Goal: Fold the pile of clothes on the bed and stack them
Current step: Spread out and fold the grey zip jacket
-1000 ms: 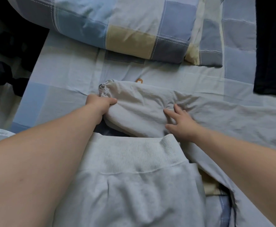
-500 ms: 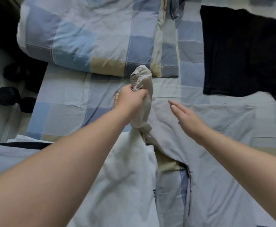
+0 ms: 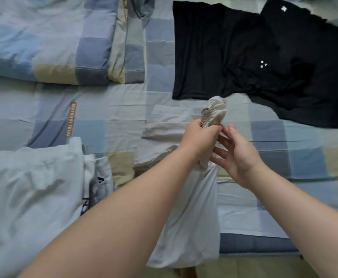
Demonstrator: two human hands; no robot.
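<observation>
Over a checked bedsheet point(image 3: 124, 101), the left hand point(image 3: 199, 138) grips a grey garment point(image 3: 215, 114) by its gathered cuff, the right hand point(image 3: 238, 157) spread beside it, the cloth partly hidden behind the left forearm point(image 3: 124, 217).

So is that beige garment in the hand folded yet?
Not folded: the left hand grips the beige garment bunched up at its elastic edge.

Black garment point(image 3: 234, 49): runs off the right edge; its white marks are too small to make out. Left hand point(image 3: 199, 138): fingers point(image 3: 212, 130) partly buried in the grey garment point(image 3: 214, 114), whose mid-length is hidden behind the forearm. White garment point(image 3: 27, 193): cut by the left edge.
</observation>
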